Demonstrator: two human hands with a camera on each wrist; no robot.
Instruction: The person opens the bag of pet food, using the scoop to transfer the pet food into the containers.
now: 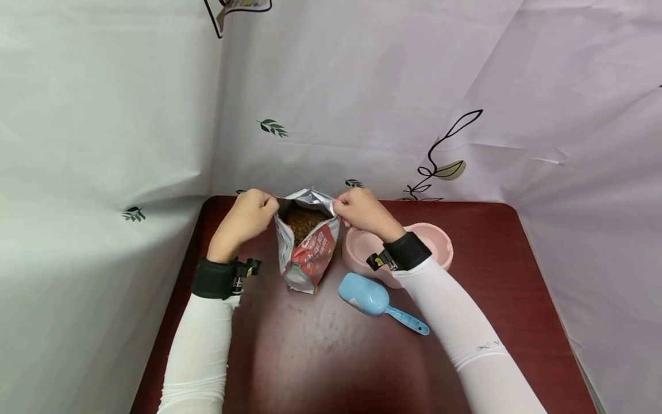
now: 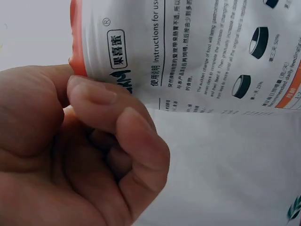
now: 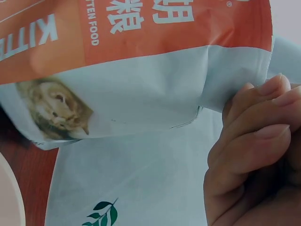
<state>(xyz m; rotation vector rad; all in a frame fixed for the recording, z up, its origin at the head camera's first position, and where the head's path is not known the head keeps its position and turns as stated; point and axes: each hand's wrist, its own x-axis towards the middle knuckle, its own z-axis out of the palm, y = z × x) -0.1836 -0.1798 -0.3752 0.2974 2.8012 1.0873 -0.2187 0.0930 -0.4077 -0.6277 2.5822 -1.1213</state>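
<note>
L hand (image 1: 245,218), R hand (image 1: 365,211) pinch bag (image 1: 315,253) — kibble (image 1: 303,221) inside; scoop (image 1: 366,294) nr (blue)

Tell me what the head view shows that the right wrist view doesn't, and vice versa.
Only the head view shows the blue scoop, the left hand and the brown pellets inside the bag. Only the right wrist view shows the cat picture and legible "FOOD" lettering. Both share the bag, the right hand at its edge, the table, the leaf-printed cloth and part of the pink bowl.
</note>
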